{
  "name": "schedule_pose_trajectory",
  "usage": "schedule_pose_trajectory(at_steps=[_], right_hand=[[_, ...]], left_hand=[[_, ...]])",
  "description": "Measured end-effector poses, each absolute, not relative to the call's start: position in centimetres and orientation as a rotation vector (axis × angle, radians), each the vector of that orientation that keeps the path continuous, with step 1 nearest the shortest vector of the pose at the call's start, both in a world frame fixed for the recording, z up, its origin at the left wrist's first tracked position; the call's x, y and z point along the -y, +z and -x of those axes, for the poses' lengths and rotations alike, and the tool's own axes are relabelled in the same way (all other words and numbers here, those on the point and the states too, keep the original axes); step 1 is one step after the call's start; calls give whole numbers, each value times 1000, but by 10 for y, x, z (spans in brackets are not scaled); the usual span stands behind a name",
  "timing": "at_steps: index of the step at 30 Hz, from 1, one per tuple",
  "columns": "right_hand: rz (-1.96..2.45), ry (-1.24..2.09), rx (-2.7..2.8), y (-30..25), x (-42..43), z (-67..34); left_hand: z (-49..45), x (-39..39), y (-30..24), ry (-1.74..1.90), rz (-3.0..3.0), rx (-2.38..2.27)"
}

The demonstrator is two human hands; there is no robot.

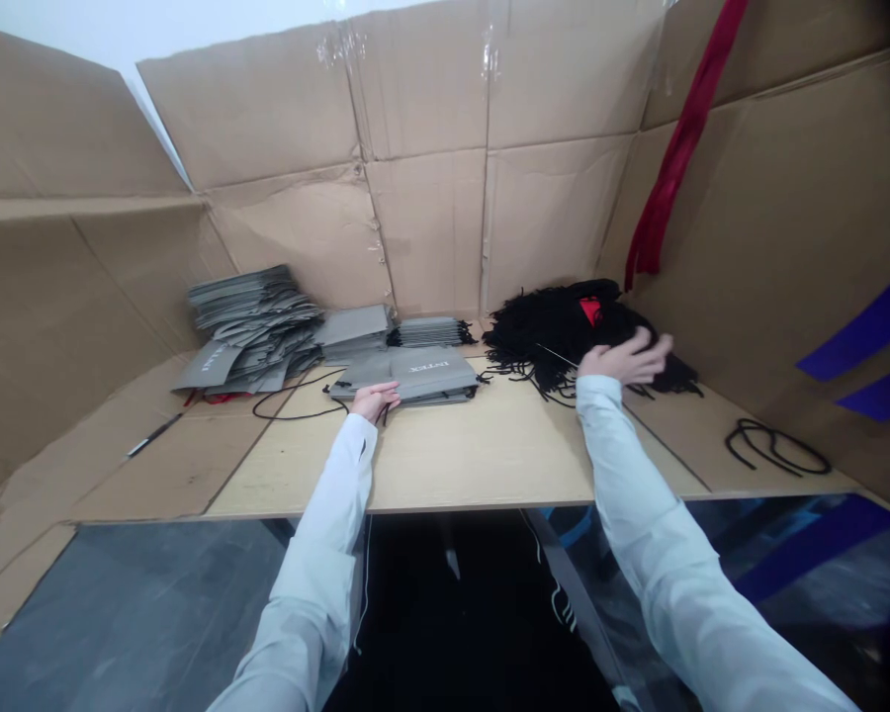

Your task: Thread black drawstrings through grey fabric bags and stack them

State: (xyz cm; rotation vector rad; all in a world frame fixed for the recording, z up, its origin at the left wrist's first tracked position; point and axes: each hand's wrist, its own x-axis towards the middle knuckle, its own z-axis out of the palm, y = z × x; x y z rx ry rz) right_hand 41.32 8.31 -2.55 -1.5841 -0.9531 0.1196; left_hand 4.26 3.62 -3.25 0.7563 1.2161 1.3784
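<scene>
Grey paper bag (404, 376): L hand (375, 400), fingers together, at its near edge; R hand (625, 358) spread on black cord pile (556, 331).

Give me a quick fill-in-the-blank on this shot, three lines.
The right hand rests on a heap of ____ cords. The stack at the left hand is made of gray paper ____. The strip hanging on the cardboard wall is ____.

Missing words: black; bags; red.
</scene>
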Motion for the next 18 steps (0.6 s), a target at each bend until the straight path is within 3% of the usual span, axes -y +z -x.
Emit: schedule_pose_trajectory(at_steps=[2,7,13,18], right_hand=[[1596,-45,1276,-28,-85,-386],[1381,-45,2256,-47,-95,-323],[1465,-157,2371,-36,-90,-327],[1554,-40,2310,-21,-84,-350]], left_hand=[[-43,-36,-32,1392,-753,-1227],[-43,-35,-31,1387,-755,-1245],[-44,-33,-29,1391,-735,-1273],[-44,-31,-29,1388,-735,-1286]])
